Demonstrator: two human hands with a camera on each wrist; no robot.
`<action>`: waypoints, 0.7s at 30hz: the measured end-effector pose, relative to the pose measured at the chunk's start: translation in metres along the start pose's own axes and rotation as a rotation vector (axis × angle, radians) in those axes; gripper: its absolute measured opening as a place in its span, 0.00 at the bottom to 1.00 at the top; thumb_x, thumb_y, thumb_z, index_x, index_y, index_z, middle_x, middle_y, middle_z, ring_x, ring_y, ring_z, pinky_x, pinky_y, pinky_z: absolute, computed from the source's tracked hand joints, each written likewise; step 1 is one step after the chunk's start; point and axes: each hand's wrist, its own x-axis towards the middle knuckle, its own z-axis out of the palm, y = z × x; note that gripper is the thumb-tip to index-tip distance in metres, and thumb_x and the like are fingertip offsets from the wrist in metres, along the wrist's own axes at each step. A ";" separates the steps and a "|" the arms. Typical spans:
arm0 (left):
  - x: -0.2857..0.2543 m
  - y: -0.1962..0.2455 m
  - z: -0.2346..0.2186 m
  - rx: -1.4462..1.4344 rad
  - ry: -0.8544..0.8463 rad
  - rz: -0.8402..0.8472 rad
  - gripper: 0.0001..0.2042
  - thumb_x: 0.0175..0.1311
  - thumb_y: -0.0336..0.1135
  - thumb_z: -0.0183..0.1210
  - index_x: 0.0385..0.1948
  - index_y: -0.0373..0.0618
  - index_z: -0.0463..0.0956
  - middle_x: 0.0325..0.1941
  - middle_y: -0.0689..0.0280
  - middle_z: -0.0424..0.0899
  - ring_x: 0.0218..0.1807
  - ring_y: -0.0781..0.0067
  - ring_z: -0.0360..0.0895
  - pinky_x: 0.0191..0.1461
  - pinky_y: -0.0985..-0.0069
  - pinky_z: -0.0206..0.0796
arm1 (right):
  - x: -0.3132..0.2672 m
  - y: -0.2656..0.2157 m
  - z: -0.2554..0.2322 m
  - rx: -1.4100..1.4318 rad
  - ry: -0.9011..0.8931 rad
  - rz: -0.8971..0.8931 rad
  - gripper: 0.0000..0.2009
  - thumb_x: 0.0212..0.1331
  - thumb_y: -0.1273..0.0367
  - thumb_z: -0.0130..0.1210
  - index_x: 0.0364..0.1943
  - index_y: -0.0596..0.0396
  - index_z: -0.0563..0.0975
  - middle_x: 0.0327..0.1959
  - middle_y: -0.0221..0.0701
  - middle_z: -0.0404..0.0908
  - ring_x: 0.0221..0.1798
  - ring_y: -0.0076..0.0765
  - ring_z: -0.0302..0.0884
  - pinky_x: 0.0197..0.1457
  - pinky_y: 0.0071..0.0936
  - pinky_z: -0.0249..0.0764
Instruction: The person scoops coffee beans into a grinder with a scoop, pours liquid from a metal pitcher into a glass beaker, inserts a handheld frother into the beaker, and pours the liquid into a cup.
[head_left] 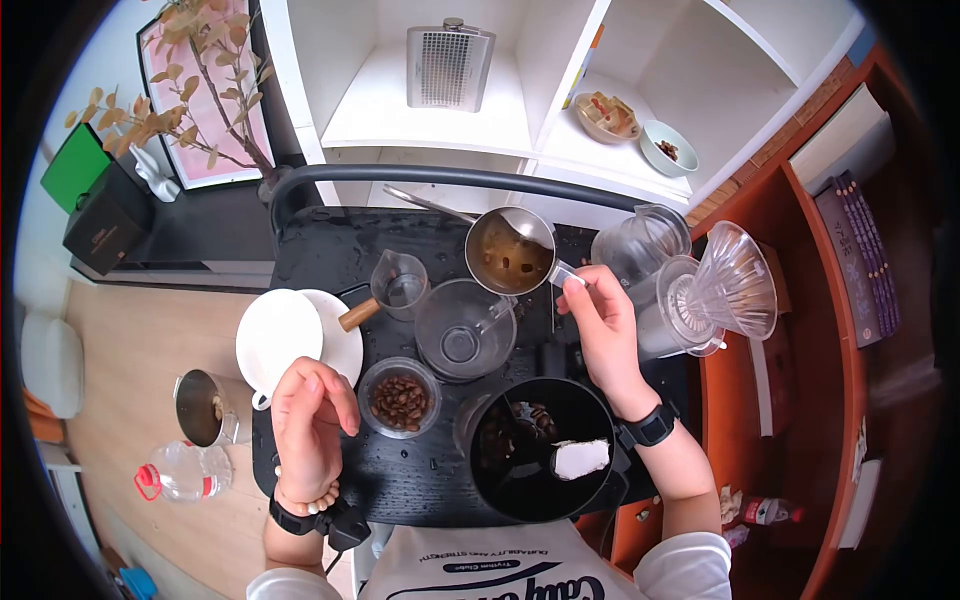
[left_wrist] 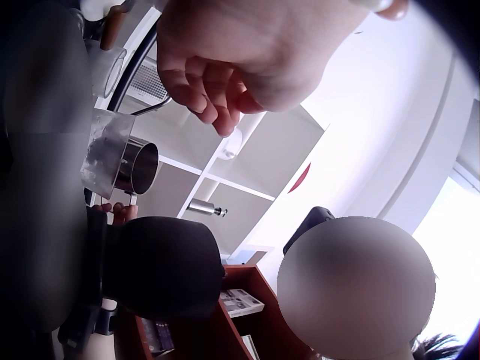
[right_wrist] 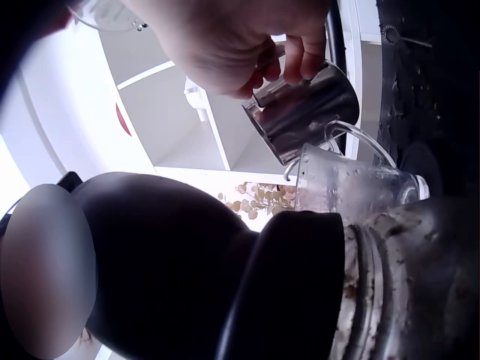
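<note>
The right hand (head_left: 603,335) pinches the handle of a small steel cup (head_left: 510,250) that holds brown liquid, with a spoon-like metal handle (head_left: 428,202) leaning out over its rim. In the right wrist view, the hand (right_wrist: 240,45) grips the steel cup (right_wrist: 304,112) just above a clear glass pitcher (right_wrist: 345,184). Below the cup in the head view is that clear pitcher (head_left: 465,335). The left hand (head_left: 310,430) hovers with loosely bent fingers and nothing in them, left of a cup of coffee beans (head_left: 400,402). The left wrist view also shows this hand (left_wrist: 240,52) holding nothing.
A wooden-handled glass (head_left: 400,285) and white plates (head_left: 280,340) stand at the left of the black table. A black container (head_left: 540,490) is near the front edge. At the right are a ribbed clear dripper (head_left: 735,280) and another glass pitcher (head_left: 640,245).
</note>
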 end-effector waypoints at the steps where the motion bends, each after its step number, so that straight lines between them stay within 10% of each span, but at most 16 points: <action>1: -0.001 0.000 0.000 -0.001 0.003 -0.001 0.10 0.62 0.37 0.42 0.24 0.42 0.64 0.13 0.67 0.67 0.16 0.81 0.63 0.21 0.87 0.54 | -0.002 -0.001 -0.001 -0.017 -0.013 -0.034 0.04 0.56 0.73 0.50 0.27 0.60 0.70 0.28 0.23 0.64 0.24 0.13 0.56 0.29 0.10 0.55; 21: -0.007 -0.005 -0.004 0.014 -0.009 -0.052 0.10 0.62 0.37 0.42 0.25 0.41 0.66 0.15 0.67 0.68 0.16 0.82 0.63 0.22 0.88 0.55 | -0.006 -0.022 -0.005 -0.355 0.013 -0.418 0.06 0.47 0.75 0.56 0.26 0.60 0.71 0.29 0.34 0.72 0.31 0.31 0.69 0.37 0.22 0.65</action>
